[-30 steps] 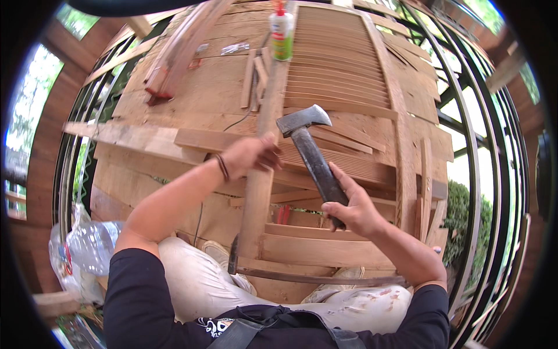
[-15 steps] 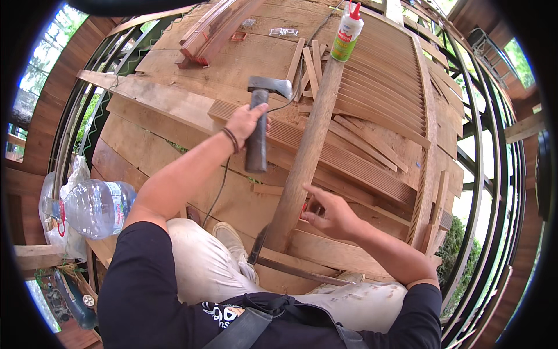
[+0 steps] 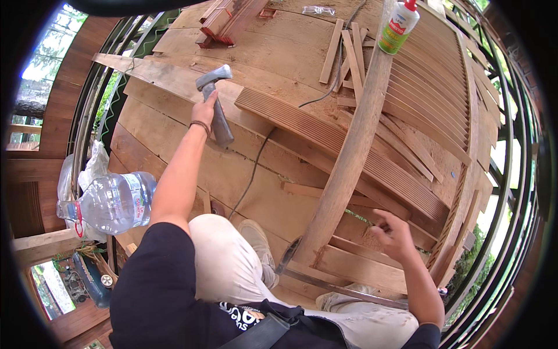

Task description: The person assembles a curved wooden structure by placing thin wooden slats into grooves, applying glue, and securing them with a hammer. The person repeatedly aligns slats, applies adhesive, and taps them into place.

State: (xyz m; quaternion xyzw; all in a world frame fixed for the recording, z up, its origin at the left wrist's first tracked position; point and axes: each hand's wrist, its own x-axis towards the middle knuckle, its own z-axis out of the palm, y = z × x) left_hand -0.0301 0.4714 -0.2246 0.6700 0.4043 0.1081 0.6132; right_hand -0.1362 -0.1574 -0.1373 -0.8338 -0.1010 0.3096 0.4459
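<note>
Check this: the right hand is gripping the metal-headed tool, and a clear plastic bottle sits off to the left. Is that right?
Wrong hand: it's the left hand that grips the metal-headed tool, as the head view shows. The clear plastic bottle does sit off to the left.

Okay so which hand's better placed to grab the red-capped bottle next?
Right, I'd say. Your right hand looks empty, and the red-capped bottle stands roughly ahead of it, though a stretch away. Your left hand grips the tool, off to the left.
</note>
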